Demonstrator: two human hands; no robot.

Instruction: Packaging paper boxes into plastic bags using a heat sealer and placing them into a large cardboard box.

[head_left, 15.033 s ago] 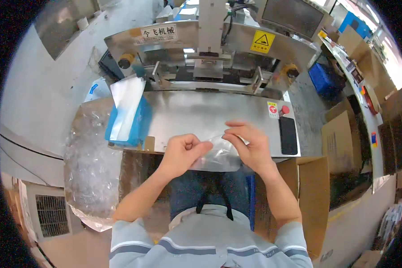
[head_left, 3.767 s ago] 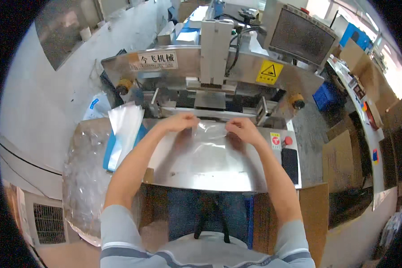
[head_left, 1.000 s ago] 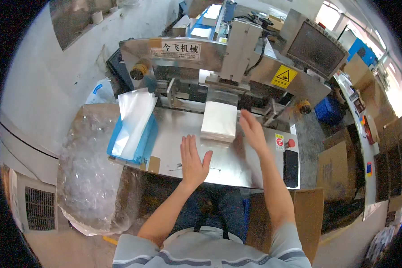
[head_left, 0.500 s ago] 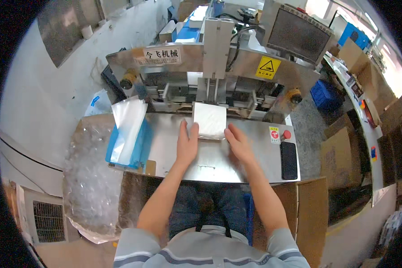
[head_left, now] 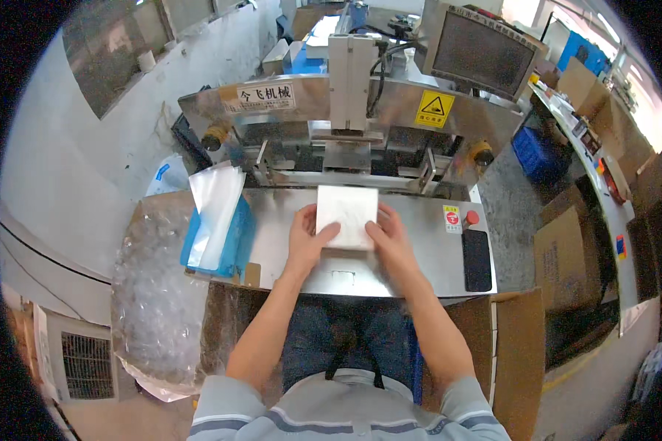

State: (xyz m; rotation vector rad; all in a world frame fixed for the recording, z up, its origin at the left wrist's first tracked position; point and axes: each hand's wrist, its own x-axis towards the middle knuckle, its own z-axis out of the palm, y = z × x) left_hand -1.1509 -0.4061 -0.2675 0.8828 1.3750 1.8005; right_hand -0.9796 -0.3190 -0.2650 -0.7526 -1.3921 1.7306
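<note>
A square white stack of folded paper [head_left: 349, 204] lies at the middle of the steel worktop [head_left: 434, 257] or just above it; which of the two cannot be told. Its top face is bright, plain and nearly flat, with faint soft creases toward the middle, straight edges and corners that look squared, and its near edge runs roughly parallel to the front of the worktop. Whether clear film covers it cannot be made out. The left hand [head_left: 307, 239] grasps the stack's left side, its thumb laid over the near left corner and its fingers bent along the edge, while the right hand [head_left: 393, 239] grips the right side in the same way, thumb on the near right corner; the undersides of both hands are hidden. Beyond the far edge of the stack stands the machine's metal press head [head_left: 348, 156], below a pale upright column [head_left: 348, 84]. To the left, a blue box [head_left: 237, 246] holds a sheaf of clear plastic bags [head_left: 217, 209] leaning up out of it, and beside that is a large film-lined carton [head_left: 162, 294] filled with crumpled clear plastic. On the right of the worktop lie a black phone [head_left: 477, 261] and, just beyond it, a red push button [head_left: 471, 217] next to a small label [head_left: 452, 219]
</note>
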